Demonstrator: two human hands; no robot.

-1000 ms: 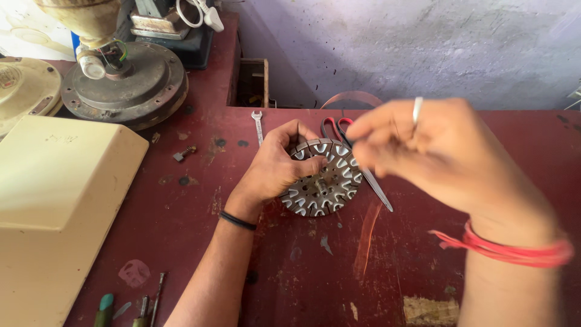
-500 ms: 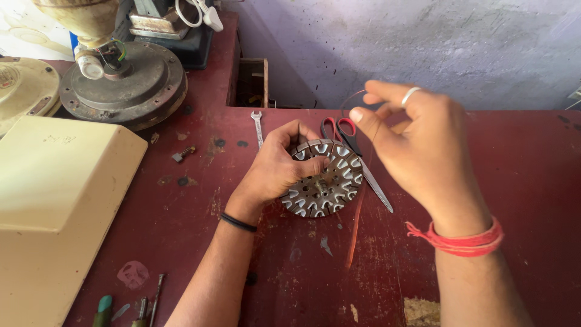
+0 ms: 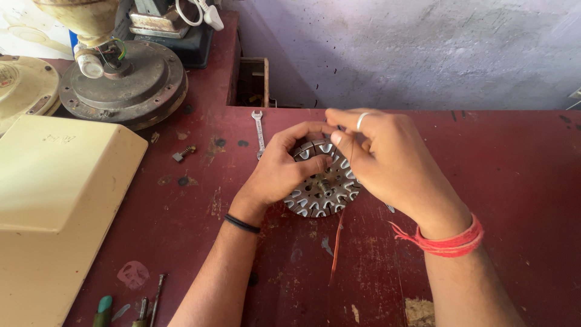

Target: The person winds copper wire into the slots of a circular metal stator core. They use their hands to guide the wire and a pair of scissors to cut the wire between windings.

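At the centre of the frame a round slotted grey metal stator core (image 3: 324,184) lies flat on the dark red worn table (image 3: 514,175). The left hand (image 3: 281,169) grips its left rim, fingers curled over the top edge. The right hand (image 3: 387,160) hovers over its upper right edge, thumb and fingers pinched together; what they pinch cannot be told. A small silver open-ended spanner (image 3: 259,128) lies just above the left hand.

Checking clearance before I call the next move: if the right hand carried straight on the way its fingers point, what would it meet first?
The right hand points left, its fingertips over the round slotted metal core. Straight on, it would most likely meet the left hand holding that core, thumb first. Depth between them is unclear; they look almost touching.
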